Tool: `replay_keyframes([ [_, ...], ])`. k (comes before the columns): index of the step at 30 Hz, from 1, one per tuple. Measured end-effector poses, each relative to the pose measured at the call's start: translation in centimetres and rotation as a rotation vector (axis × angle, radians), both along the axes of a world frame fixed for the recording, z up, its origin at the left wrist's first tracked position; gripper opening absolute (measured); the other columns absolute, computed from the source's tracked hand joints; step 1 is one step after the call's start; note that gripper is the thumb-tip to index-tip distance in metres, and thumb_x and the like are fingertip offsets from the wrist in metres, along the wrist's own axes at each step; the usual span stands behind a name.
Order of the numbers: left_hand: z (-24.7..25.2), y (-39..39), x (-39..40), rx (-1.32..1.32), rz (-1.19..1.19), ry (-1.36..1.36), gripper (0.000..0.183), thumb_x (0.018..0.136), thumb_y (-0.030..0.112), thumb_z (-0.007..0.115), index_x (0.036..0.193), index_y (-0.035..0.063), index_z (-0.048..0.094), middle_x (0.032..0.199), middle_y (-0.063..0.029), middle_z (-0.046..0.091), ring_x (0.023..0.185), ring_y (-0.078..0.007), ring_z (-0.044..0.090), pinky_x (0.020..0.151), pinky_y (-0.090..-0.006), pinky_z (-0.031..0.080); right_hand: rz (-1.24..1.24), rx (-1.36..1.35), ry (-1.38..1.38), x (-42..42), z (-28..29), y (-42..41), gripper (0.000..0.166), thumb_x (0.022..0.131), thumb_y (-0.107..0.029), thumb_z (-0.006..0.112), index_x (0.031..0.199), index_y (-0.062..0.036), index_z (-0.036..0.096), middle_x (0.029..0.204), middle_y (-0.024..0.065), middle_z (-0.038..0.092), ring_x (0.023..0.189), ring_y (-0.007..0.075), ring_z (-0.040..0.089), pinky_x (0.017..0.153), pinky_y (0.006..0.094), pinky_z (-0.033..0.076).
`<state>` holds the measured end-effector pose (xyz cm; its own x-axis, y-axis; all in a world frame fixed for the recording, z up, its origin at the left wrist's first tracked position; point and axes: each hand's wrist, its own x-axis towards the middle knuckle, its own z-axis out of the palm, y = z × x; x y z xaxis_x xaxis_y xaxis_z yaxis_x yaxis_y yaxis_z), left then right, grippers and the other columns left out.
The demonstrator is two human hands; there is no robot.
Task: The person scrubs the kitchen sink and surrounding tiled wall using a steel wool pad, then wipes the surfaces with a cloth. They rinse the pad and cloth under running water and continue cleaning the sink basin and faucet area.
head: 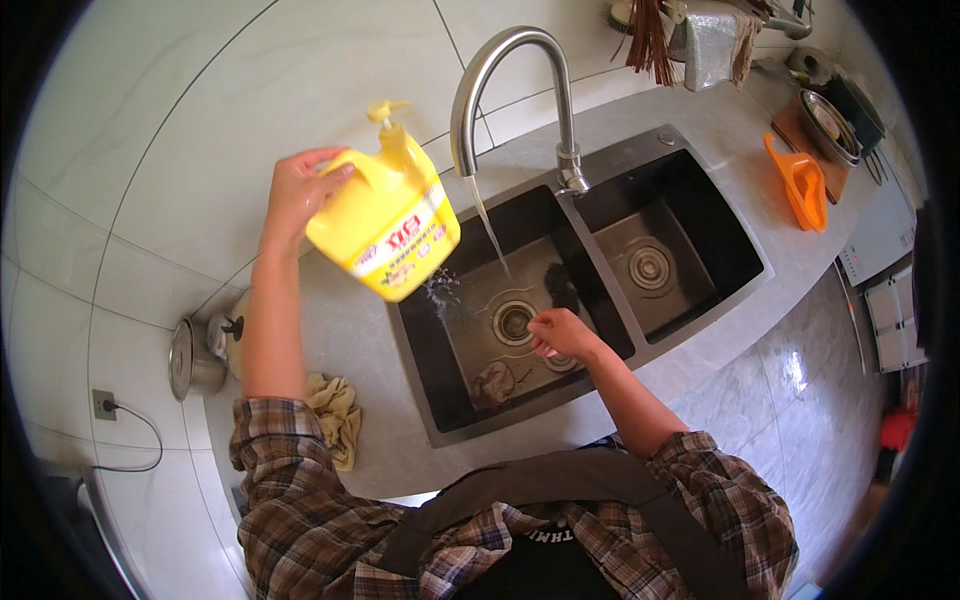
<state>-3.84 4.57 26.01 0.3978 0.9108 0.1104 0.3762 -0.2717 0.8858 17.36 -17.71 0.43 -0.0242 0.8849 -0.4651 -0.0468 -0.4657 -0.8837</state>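
My left hand (311, 184) grips the handle of a yellow pump-top jug (382, 217), raised over the counter and the left rim of the sink. The jug bears printed writing and its pump points up. My right hand (559, 334) hovers over the left sink basin (480, 300) with curled fingers; whether they pinch anything is hidden. Water runs from the curved steel faucet (517, 37) into that basin, near its drain (516, 322). Just below my right hand lies a round metal strainer (561, 363). A brownish lump (493, 382) and a dark patch (561, 285) are also in the basin.
The right basin (649, 266) has its own drain. An orange plastic holder (802, 184) and stacked metal bowls (829, 127) stand on the right counter. A crumpled yellowish cloth (334, 420) and a steel pot (195, 360) are at left. Cloths (709, 49) hang from a rail.
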Motion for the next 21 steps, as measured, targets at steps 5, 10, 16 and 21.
replay_keyframes([
  [5, -0.3, 4.4, 0.3, 0.132, -0.040, -0.013, 0.027, 0.073, 0.006, 0.065, 0.099, -0.0020, 0.060, 0.076, -0.0049, 0.062, 0.059, -0.0054, 0.051, 0.054, -0.0212, 0.043, -0.037, 0.013, 0.073, -0.4, -0.4, -0.1, 0.022, 0.081, -0.017, 0.053, 0.084, 0.0046, 0.056, 0.064, 0.0089, 0.057, 0.050, 0.0123, 0.053, 0.045, 0.0245, 0.042],
  [10, -2.4, 8.7, 1.5, 0.196, -0.115, 0.056, 0.028, 0.074, 0.010, 0.065, 0.100, 0.0022, 0.061, 0.085, -0.0044, 0.063, 0.070, -0.0082, 0.056, 0.062, -0.0214, 0.045, -0.089, 0.015, 0.033, 0.6, -0.2, -0.7, 0.021, 0.082, -0.016, 0.053, 0.087, 0.0047, 0.055, 0.065, 0.0081, 0.057, 0.050, 0.0113, 0.052, 0.045, 0.0233, 0.041],
  [16, -5.6, 11.5, 1.4, 0.297, -0.059, 0.147, 0.029, 0.074, 0.012, 0.064, 0.103, 0.0073, 0.061, 0.093, -0.0067, 0.063, 0.080, -0.0130, 0.058, 0.072, -0.0250, 0.045, -0.230, 0.153, -0.009, 2.2, 0.3, -0.3, 0.021, 0.082, -0.017, 0.054, 0.084, 0.0036, 0.057, 0.063, 0.0075, 0.058, 0.055, 0.0132, 0.056, 0.050, 0.0248, 0.043],
  [21, -5.9, 9.8, -0.5, 0.791, 0.147, 0.419, 0.037, 0.075, 0.018, 0.063, 0.110, 0.0098, 0.056, 0.100, -0.0096, 0.057, 0.091, -0.0232, 0.055, 0.081, -0.0326, 0.043, -0.301, 0.333, -0.554, 5.5, 2.4, 4.4, 0.019, 0.077, -0.019, 0.055, 0.072, -0.0014, 0.060, 0.059, 0.0111, 0.059, 0.057, 0.0214, 0.059, 0.056, 0.0332, 0.046],
])
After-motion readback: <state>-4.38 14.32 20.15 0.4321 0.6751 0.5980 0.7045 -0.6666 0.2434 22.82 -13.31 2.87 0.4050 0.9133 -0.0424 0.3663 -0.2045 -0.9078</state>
